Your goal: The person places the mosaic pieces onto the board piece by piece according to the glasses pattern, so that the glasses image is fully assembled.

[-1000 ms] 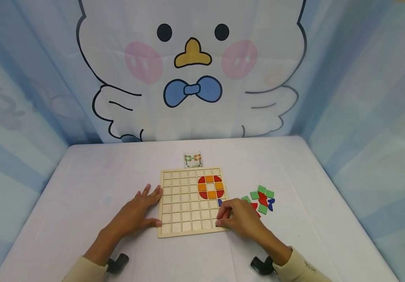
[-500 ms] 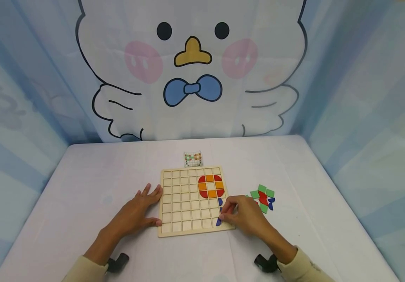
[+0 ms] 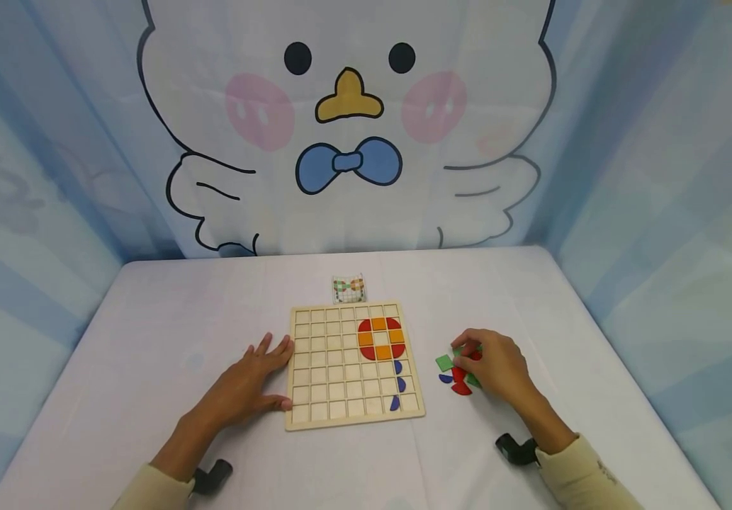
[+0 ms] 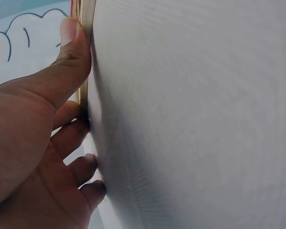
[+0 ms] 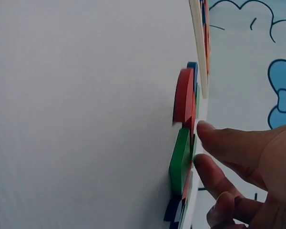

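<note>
A wooden grid board lies on the table; red and orange pieces form a ring at its upper right. Below the ring, several blue pieces sit along the right-hand columns. My left hand rests at the board's left edge, its thumb and fingertips touching the frame. Right of the board, my right hand is over a loose pile with a green square and a red piece. In the right wrist view its thumb and forefinger stand apart beside a green piece, with nothing visible between them.
A small pattern card lies just behind the board. One loose blue piece is at the pile's left side. The white table meets a printed curtain at the back.
My right hand has moved from the board's right edge to the loose pile, uncovering the blue pieces on the right-hand columns. My left hand has stayed in place.
</note>
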A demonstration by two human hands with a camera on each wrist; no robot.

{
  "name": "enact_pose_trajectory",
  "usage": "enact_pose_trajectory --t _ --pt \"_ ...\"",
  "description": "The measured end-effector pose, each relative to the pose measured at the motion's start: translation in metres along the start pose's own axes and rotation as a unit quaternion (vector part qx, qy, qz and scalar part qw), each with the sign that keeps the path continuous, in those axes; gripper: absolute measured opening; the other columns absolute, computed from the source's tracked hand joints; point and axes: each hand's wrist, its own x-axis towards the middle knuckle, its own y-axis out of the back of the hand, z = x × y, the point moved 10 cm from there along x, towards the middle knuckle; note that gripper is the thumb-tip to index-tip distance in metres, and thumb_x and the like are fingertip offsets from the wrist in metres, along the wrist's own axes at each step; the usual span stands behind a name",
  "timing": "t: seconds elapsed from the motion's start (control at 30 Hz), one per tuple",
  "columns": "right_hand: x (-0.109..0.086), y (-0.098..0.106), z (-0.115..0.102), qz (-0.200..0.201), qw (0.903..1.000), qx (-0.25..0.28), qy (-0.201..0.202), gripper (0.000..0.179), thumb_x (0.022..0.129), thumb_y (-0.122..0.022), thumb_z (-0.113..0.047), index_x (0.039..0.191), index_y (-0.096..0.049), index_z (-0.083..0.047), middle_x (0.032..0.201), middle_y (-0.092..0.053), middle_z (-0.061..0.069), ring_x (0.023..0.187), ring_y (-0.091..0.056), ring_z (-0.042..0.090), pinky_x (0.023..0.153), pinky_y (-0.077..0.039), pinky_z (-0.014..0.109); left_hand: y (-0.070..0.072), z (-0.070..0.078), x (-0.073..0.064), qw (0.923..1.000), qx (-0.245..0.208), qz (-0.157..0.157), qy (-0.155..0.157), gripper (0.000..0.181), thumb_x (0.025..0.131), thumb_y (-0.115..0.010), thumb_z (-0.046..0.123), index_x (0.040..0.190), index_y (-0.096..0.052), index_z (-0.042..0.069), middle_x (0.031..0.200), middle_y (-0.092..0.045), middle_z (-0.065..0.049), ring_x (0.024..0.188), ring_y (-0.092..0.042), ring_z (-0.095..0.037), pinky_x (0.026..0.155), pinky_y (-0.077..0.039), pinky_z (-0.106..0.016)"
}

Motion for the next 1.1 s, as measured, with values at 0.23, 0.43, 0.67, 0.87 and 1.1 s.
enact_pose_trajectory --t 0.23,0.43,0.67,0.87,1.1 --pt "0.003 0.0 0.006 -0.007 0.9999 -0.007 0.004 0.028 0.088 -0.087 -0.016 0.115 -0.079 -0.015 0.085 -0.069 0.002 0.078 -0.058 0.018 0.061 -0.047 0.028 -0.001 -0.001 -0.001 1.0 0.0 -0.002 0.006 0.109 0.076 -0.091 0.045 0.165 -0.038 0.011 0.172 -0.033 -0.009 0.163 -0.022 -0.045 0.128 -0.028 -0.068" --pt "0.004 -0.01 -0.003 -0.036 0.9993 -0.005 0.012 0.024 0.089 -0.087 -0.02 0.112 -0.08 -0.018 0.083 -0.067 -0.001 0.078 -0.057 0.017 0.063 -0.047 0.028 -0.001 -0.001 0.0 1.0 -0.001 0.0 -0.001 0.109 0.076 -0.091 0.045 0.165 -0.038 0.009 0.171 -0.034 -0.01 0.163 -0.022 -0.045 0.129 -0.026 -0.066" --pt "0.004 -0.015 -0.008 -0.045 0.9989 -0.005 0.013 0.019 0.087 -0.089 -0.018 0.101 -0.077 -0.017 0.082 -0.065 -0.001 0.076 -0.056 0.017 0.063 -0.047 0.028 -0.001 -0.001 0.0 1.0 -0.004 -0.002 0.001 0.109 0.076 -0.091 0.045 0.165 -0.037 0.01 0.172 -0.033 -0.01 0.163 -0.021 -0.044 0.129 -0.025 -0.066" --pt "0.006 -0.02 -0.015 -0.058 0.9977 0.032 0.017 0.021 0.086 -0.09 -0.015 0.093 -0.07 -0.016 0.082 -0.068 -0.002 0.077 -0.059 0.016 0.066 -0.048 0.028 0.0 0.0 -0.001 1.0 -0.004 0.0 -0.002 0.109 0.076 -0.091 0.045 0.164 -0.038 0.009 0.172 -0.033 -0.01 0.163 -0.021 -0.045 0.13 -0.024 -0.065" --pt "0.01 -0.023 -0.023 -0.063 0.9951 0.075 0.016 0.019 0.09 -0.086 -0.014 0.093 -0.068 -0.017 0.083 -0.067 -0.001 0.075 -0.057 0.018 0.067 -0.051 0.03 -0.003 -0.001 0.0 1.0 -0.004 0.001 -0.003 0.109 0.077 -0.09 0.044 0.165 -0.037 0.01 0.172 -0.032 -0.01 0.163 -0.021 -0.044 0.13 -0.024 -0.065"
